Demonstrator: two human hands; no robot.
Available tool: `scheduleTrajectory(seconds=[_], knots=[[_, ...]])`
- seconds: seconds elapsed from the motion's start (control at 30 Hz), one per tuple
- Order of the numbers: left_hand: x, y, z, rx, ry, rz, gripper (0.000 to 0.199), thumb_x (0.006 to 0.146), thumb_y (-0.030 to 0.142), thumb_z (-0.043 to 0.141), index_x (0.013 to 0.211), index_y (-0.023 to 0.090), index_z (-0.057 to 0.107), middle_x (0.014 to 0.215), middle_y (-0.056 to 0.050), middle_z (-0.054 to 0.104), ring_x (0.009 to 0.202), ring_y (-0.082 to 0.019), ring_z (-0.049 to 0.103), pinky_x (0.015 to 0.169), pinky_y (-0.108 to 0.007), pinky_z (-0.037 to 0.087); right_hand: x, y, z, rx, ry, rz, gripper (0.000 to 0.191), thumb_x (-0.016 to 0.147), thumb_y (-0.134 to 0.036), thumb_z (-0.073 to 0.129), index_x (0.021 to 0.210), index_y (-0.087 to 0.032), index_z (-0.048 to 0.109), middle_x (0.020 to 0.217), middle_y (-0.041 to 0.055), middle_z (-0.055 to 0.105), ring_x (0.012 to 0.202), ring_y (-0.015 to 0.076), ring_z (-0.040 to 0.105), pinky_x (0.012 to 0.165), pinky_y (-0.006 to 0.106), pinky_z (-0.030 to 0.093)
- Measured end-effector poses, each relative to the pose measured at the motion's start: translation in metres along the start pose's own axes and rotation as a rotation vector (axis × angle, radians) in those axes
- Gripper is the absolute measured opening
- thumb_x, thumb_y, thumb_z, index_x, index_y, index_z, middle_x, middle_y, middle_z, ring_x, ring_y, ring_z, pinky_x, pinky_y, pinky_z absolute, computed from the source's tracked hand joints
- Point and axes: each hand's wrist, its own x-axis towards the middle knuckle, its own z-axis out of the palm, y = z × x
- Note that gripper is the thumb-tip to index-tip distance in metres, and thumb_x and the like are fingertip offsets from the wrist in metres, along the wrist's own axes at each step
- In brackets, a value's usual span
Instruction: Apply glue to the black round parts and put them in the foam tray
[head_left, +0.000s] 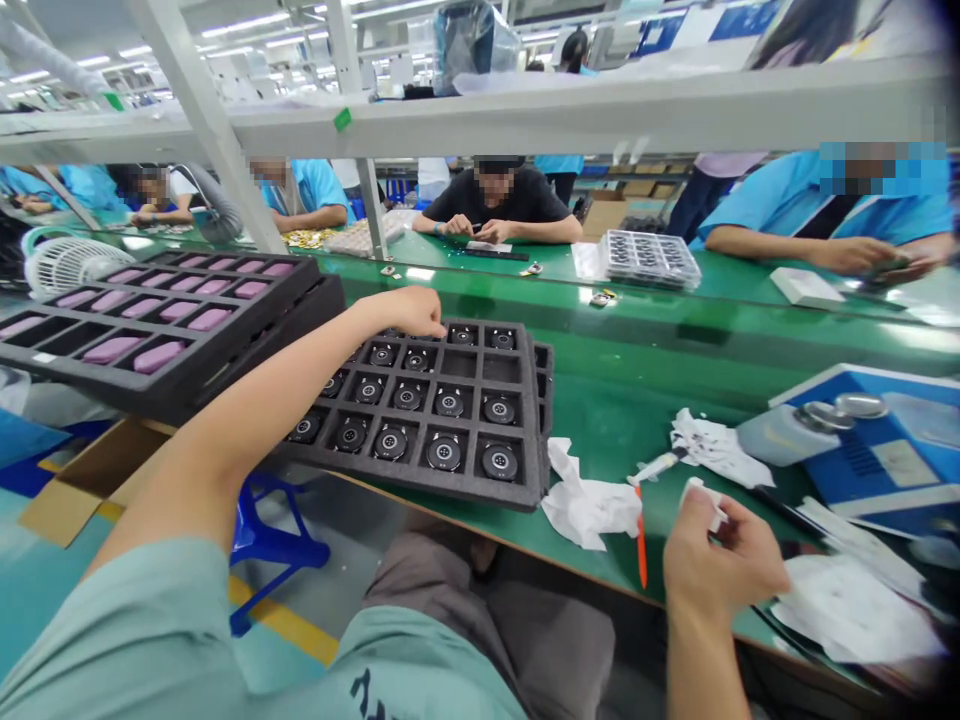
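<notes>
A black foam tray [529, 440] on the green bench holds round black watch bodies [444, 452], most lying back-side up in square compartments. Two compartments near the right, in the second row from the far edge, hold no watch. My left hand [411, 310] reaches across the tray's far rows, fingers curled downward and pressed together; whatever is at its fingertips is hidden. Off the tray's right side, my right hand [720, 550] pinches a small white tissue [703, 500] between thumb and fingers. Crumpled white tissue [589, 505] and an orange stick tool [641, 545] lie between tray and right hand.
Stacked foam trays with purple pieces [157, 355] stand left. A blue machine [885, 450], a metal-capped bottle [787, 435] and more white wipes [855, 605] are at right. A shelf beam [570, 125] crosses above. Co-workers sit opposite. A blue stool [274, 535] stands below.
</notes>
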Motion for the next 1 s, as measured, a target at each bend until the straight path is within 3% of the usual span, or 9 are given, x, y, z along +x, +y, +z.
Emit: scheduleTrajectory(seconds=[0.13, 0.3, 0.47, 0.63, 0.7, 0.83, 1.0], knots=[[-0.011, -0.019, 0.014, 0.044, -0.052, -0.051, 0.019, 0.076, 0.037, 0.073, 0.073, 0.020, 0.081, 0.081, -0.013, 0.080, 0.091, -0.030, 0.074, 0.089, -0.038, 0.051, -0.001, 0.001, 0.001, 0.001, 0.032, -0.008, 0.035, 0.079, -0.051, 0.063, 0.088, -0.018, 0.072, 0.067, 0.0049, 0.060, 0.060, 0.0215, 0.052, 0.060, 0.038, 0.042], [-0.008, -0.025, 0.019, 0.014, 0.007, -0.017, 0.022, 0.078, 0.040, 0.071, 0.084, 0.022, 0.083, 0.091, -0.011, 0.082, 0.093, -0.027, 0.074, 0.089, -0.035, 0.052, 0.000, 0.000, 0.003, -0.022, 0.026, -0.022, 0.037, 0.079, -0.053, 0.061, 0.084, -0.019, 0.071, 0.065, 0.0050, 0.059, 0.059, 0.0217, 0.051, 0.060, 0.038, 0.042], [0.033, 0.009, 0.021, -0.048, 0.146, 0.083, 0.034, 0.087, 0.039, 0.062, 0.106, 0.018, 0.082, 0.109, -0.012, 0.081, 0.101, -0.027, 0.073, 0.092, -0.035, 0.052, 0.000, -0.006, 0.005, -0.034, 0.005, 0.020, 0.042, 0.081, -0.056, 0.058, 0.087, -0.017, 0.071, 0.072, 0.0090, 0.064, 0.063, 0.0219, 0.054, 0.065, 0.037, 0.045], [0.074, 0.055, 0.033, -0.082, 0.169, 0.037, 0.037, 0.084, 0.046, 0.071, 0.096, 0.012, 0.081, 0.100, -0.019, 0.079, 0.102, -0.036, 0.072, 0.090, -0.044, 0.055, 0.002, -0.008, 0.008, -0.063, 0.036, 0.015, 0.049, 0.087, -0.060, 0.049, 0.089, -0.016, 0.070, 0.076, 0.0103, 0.069, 0.065, 0.0208, 0.057, 0.066, 0.035, 0.047], [0.078, 0.062, 0.037, -0.062, 0.152, 0.000, 0.039, 0.084, 0.047, 0.075, 0.101, 0.013, 0.077, 0.106, -0.018, 0.076, 0.105, -0.034, 0.071, 0.091, -0.047, 0.056, 0.002, -0.009, 0.010, -0.052, 0.041, -0.004, 0.050, 0.089, -0.061, 0.049, 0.088, -0.015, 0.070, 0.075, 0.0096, 0.069, 0.063, 0.0198, 0.057, 0.064, 0.033, 0.047], [0.074, 0.065, 0.045, -0.019, 0.130, -0.045, 0.038, 0.097, 0.039, 0.065, 0.127, 0.017, 0.064, 0.129, -0.011, 0.066, 0.112, -0.025, 0.067, 0.095, -0.047, 0.057, -0.001, -0.012, 0.009, -0.014, 0.039, -0.014, 0.050, 0.087, -0.061, 0.054, 0.088, -0.014, 0.070, 0.075, 0.0100, 0.069, 0.062, 0.0194, 0.057, 0.063, 0.033, 0.046], [0.073, 0.071, 0.053, -0.043, 0.122, -0.054, 0.039, 0.098, 0.038, 0.064, 0.130, 0.017, 0.062, 0.131, -0.012, 0.064, 0.113, -0.025, 0.066, 0.094, -0.048, 0.058, -0.002, -0.021, 0.006, 0.003, 0.004, -0.001, 0.050, 0.086, -0.062, 0.054, 0.087, -0.015, 0.070, 0.075, 0.0103, 0.069, 0.063, 0.0201, 0.056, 0.066, 0.035, 0.046]])
